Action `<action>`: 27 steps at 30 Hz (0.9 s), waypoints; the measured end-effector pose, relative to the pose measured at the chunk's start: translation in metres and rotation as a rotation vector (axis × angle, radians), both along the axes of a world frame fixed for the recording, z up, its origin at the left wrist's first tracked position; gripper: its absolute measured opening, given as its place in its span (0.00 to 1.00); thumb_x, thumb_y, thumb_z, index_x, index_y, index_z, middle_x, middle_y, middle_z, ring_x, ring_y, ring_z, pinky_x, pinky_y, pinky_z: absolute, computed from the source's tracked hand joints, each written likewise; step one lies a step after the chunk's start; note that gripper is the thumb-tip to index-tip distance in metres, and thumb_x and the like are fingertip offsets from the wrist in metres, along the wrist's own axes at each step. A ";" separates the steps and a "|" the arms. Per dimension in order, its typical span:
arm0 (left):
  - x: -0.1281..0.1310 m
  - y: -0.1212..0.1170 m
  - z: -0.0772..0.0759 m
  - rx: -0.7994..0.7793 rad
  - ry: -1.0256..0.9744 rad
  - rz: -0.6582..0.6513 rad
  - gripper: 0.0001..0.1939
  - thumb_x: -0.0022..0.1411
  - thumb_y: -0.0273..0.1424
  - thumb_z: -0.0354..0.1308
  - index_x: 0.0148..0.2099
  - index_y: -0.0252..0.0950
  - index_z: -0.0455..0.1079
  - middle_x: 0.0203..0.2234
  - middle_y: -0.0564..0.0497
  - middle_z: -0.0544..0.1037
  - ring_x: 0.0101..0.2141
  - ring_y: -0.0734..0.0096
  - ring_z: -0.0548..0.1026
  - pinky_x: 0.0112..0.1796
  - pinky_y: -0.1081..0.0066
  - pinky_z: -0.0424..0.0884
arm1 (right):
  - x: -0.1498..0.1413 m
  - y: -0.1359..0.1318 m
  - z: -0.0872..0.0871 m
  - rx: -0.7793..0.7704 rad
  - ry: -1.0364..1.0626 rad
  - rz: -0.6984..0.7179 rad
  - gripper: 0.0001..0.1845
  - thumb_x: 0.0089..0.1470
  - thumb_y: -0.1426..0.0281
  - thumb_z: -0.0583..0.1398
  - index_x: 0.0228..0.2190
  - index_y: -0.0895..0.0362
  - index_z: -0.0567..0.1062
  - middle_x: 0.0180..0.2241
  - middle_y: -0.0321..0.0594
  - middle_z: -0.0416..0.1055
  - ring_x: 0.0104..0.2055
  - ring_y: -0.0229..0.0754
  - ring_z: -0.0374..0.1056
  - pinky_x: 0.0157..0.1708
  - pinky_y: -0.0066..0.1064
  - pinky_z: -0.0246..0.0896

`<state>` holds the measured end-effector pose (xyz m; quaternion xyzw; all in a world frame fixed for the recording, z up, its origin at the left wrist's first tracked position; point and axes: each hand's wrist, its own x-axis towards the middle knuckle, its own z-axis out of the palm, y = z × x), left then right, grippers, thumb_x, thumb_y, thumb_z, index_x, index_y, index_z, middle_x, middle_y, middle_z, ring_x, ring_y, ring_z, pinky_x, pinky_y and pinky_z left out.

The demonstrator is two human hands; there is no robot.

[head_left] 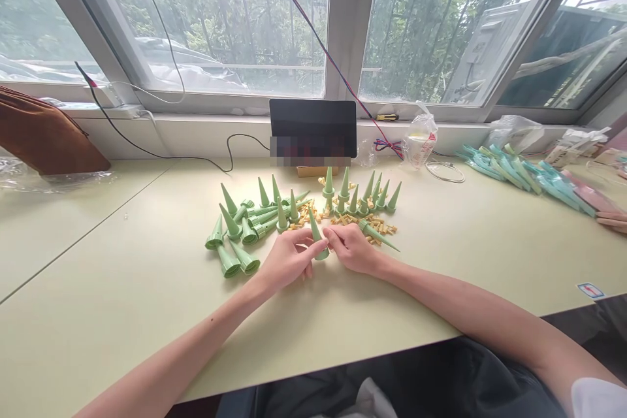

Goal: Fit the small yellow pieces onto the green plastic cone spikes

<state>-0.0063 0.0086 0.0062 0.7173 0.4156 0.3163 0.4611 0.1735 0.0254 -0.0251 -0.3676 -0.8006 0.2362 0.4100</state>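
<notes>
My left hand point(288, 256) grips a green plastic cone spike point(315, 228), its point upward and its wide collar downward. Close against the spike's right side, my right hand point(353, 248) has thumb and forefinger pinched together; whatever is between them is too small or hidden to make out. Small yellow plastic pieces point(386, 228) lie in a loose pile behind both hands. More green cone spikes point(230, 263) lie or stand to the left of my left hand. Behind my right hand, several others point(367, 191) stand upright, and one spike point(381, 235) lies on its side by my right wrist.
A dark tablet screen point(313, 121) stands at the back of the pale table point(122, 313). A brown bag point(44, 134) sits far left, with a black cable point(176, 157) nearby. Bagged cup point(420, 140), coiled white cable point(445, 172) and teal strips point(509, 166) are right.
</notes>
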 end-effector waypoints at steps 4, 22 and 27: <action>0.000 0.000 0.000 0.078 0.011 0.006 0.14 0.64 0.41 0.53 0.39 0.35 0.72 0.26 0.51 0.75 0.16 0.78 0.69 0.19 0.76 0.68 | 0.000 0.000 0.000 0.004 -0.001 0.005 0.23 0.66 0.60 0.46 0.20 0.56 0.55 0.18 0.31 0.52 0.20 0.32 0.48 0.22 0.27 0.45; 0.001 -0.001 0.001 0.426 0.238 0.063 0.11 0.64 0.34 0.52 0.31 0.36 0.68 0.18 0.56 0.68 0.19 0.77 0.64 0.23 0.76 0.61 | 0.000 0.000 0.001 0.016 -0.001 0.010 0.22 0.65 0.64 0.47 0.19 0.56 0.55 0.17 0.30 0.50 0.20 0.32 0.47 0.22 0.27 0.44; 0.001 -0.003 0.004 0.420 0.276 0.059 0.11 0.64 0.35 0.52 0.32 0.36 0.69 0.18 0.56 0.69 0.19 0.76 0.65 0.24 0.75 0.61 | 0.000 -0.001 0.002 0.011 -0.008 0.013 0.22 0.65 0.64 0.47 0.19 0.56 0.54 0.17 0.30 0.50 0.20 0.32 0.47 0.22 0.27 0.44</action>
